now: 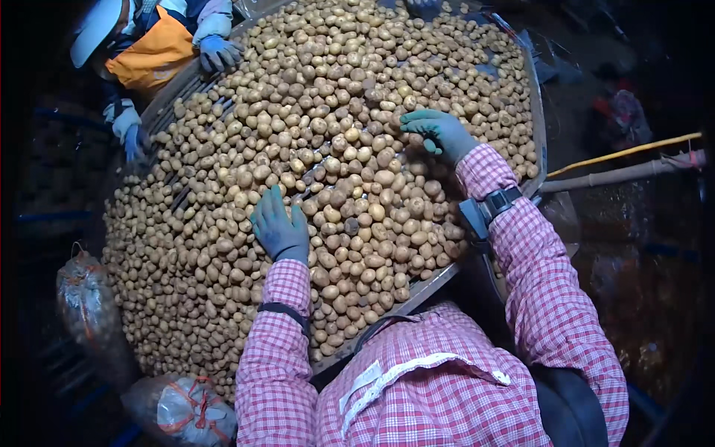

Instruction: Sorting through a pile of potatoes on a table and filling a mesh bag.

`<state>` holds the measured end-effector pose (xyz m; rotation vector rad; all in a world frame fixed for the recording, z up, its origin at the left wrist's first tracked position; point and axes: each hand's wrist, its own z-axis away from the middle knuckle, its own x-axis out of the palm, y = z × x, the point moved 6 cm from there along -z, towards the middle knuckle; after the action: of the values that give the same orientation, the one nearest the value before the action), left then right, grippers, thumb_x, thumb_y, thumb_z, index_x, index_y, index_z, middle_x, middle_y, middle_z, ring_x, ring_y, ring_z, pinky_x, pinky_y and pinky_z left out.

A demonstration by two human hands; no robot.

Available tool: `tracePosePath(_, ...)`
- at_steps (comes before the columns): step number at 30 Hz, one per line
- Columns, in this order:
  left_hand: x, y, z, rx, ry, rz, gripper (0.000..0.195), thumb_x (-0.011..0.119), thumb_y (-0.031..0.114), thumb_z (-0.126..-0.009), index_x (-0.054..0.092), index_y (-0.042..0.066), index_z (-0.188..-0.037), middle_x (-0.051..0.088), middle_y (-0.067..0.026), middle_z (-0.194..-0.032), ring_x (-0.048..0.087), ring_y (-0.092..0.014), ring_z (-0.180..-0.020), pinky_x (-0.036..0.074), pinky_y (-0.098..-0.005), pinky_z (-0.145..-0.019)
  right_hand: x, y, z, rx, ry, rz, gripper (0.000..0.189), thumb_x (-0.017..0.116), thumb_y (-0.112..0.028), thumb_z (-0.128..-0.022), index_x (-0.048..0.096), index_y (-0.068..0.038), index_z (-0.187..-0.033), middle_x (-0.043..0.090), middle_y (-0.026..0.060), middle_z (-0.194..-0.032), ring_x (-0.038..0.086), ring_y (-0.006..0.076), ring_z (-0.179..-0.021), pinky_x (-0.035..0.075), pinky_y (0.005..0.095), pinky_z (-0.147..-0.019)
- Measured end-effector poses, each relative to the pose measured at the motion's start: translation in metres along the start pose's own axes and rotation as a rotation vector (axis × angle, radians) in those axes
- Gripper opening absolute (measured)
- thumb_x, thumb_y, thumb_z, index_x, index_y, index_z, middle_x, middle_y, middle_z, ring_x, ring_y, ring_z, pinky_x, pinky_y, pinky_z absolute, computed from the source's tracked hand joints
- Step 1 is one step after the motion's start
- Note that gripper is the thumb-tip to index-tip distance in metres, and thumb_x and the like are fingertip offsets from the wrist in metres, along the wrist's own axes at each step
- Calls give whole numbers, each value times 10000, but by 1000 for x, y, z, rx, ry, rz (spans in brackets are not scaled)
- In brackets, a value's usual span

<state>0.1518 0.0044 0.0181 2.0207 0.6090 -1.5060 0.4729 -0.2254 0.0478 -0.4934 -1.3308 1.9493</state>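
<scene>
A wide heap of small potatoes [357, 190] covers a slatted table in front of me. My left hand [281, 226], in a blue-green glove, lies flat on the potatoes near the middle, its fingers spread and nothing held. To the right and farther up, my right hand [438, 134], gloved alike, is curved over the heap with its thumb apart from the fingers. Brownish potatoes lie right under its fingertips; whether it grips one I cannot tell. Between the hands, a dark potato [351, 226] lies among paler ones, and bits of the slats show through.
A co-worker in an orange apron [153, 53] reaches over the upper-left edge with gloved hands. A raised rim [427, 288] runs along my side of the table. Tied plastic bags [192, 410] stand at the lower left. A pole [620, 172] and a yellow bar [625, 152] extend right.
</scene>
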Motion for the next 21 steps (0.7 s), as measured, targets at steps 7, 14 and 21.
tracePosePath(7, 3, -1, 3, -12, -28, -11, 618, 597, 363, -971, 462, 151, -1535, 470, -118, -1543, 418, -314, -1422, 311, -498, -1197, -15, 10, 45, 160, 124, -46, 282, 642, -13, -928, 720, -6, -1199, 759, 75, -1088, 691, 97, -716, 569, 254, -592)
tracePosePath(14, 3, -1, 1, -10, -36, -30, 609, 606, 397, -976, 486, 135, -1514, 496, -101, -1521, 432, -303, -1409, 333, -502, -1172, -33, 18, 69, 49, 163, -183, 300, 538, 12, -949, 669, 22, -1219, 728, 96, -1043, 644, 79, -662, 523, 204, -545)
tracePosePath(21, 9, -2, 5, -2, 36, -12, 628, 614, 396, -973, 463, 158, -1534, 472, -98, -1542, 418, -313, -1419, 319, -506, -1178, -54, 17, 135, -6, 53, -438, 311, 519, 19, -909, 634, 49, -1197, 686, 130, -975, 664, 201, -764, 582, 311, -686)
